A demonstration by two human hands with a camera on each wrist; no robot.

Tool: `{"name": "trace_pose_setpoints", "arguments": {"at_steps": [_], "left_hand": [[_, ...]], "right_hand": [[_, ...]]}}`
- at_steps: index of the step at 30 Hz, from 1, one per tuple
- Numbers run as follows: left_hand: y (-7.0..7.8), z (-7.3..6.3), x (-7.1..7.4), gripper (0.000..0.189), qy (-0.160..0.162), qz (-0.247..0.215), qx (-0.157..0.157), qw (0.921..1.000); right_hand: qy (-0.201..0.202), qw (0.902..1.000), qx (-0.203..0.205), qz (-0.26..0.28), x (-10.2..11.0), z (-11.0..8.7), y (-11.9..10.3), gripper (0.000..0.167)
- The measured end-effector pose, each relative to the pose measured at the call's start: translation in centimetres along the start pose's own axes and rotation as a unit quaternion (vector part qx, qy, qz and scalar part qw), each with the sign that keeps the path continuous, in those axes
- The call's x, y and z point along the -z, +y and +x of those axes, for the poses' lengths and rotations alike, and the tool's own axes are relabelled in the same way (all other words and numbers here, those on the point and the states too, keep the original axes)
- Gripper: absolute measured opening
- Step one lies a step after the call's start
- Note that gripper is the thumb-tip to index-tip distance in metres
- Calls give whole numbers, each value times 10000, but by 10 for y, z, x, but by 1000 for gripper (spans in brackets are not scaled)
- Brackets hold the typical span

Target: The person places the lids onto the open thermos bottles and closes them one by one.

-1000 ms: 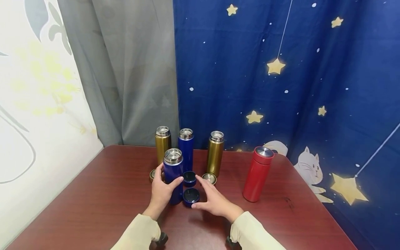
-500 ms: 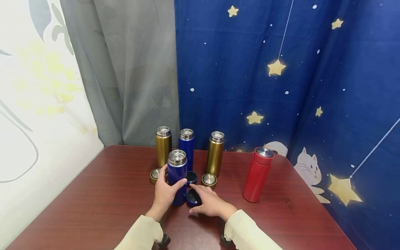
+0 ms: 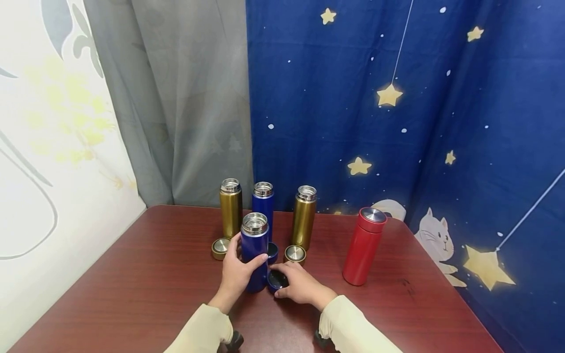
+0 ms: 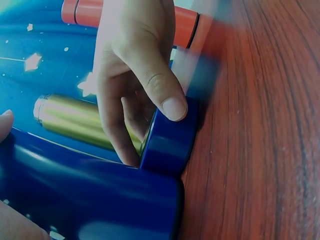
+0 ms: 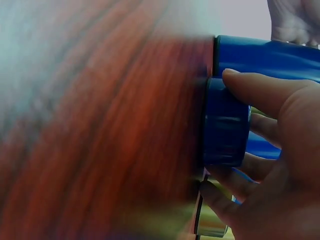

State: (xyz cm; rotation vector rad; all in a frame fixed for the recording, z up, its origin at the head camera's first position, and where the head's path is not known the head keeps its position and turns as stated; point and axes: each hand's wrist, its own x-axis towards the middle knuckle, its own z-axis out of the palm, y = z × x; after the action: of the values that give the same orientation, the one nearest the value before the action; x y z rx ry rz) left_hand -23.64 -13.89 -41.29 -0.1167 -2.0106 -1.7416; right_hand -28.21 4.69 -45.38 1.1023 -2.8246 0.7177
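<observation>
My left hand [image 3: 236, 272] grips an uncapped blue thermos bottle [image 3: 254, 245] standing upright, its steel mouth bare. Beside the bottle's foot lies a blue lid with a dark top [image 3: 278, 279]. My right hand [image 3: 302, 284] holds this lid by its rim, the thumb on the near side and the fingers reaching round the far side. In the left wrist view the lid [image 4: 167, 142] sits right against the bottle's base, down on the table. The right wrist view has the thumb pressed on the lid's wall [image 5: 227, 130].
Behind stand a second open blue bottle [image 3: 263, 208] and two open gold bottles [image 3: 231, 211]. A blue lid [image 3: 272, 251] and two gold lids [image 3: 295, 253] lie before them. A capped red bottle [image 3: 364, 247] stands to the right on the brown table [image 3: 132, 284].
The left hand has shifted the blue bottle slightly to the right. The right hand has closed round the near blue lid, which has also moved a little right.
</observation>
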Motion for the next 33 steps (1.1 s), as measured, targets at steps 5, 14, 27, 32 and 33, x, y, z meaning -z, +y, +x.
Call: {"name": "trace_pose_setpoints", "arguments": {"at_steps": [5, 14, 27, 32, 33], "left_hand": [[-27, 7, -5, 80, 22, -27, -45, 10000], [-27, 6, -10, 80, -18, -190, -109, 9998], [-25, 2, -19, 81, -142, -173, -97, 9997], [-24, 1, -21, 81, -139, -182, -101, 9997], [-24, 1, -22, 81, -132, -187, -115, 9997]], "right_hand": [[139, 9999, 45, 36, 0, -2, 5, 62], [669, 9964, -47, 524, 8, -6, 13, 58], [2104, 9609, 4, 1803, 22, -15, 13, 55], [2640, 9394, -92, 2186, 26, -15, 6, 52], [2778, 9344, -89, 2228, 27, -15, 5, 50]]}}
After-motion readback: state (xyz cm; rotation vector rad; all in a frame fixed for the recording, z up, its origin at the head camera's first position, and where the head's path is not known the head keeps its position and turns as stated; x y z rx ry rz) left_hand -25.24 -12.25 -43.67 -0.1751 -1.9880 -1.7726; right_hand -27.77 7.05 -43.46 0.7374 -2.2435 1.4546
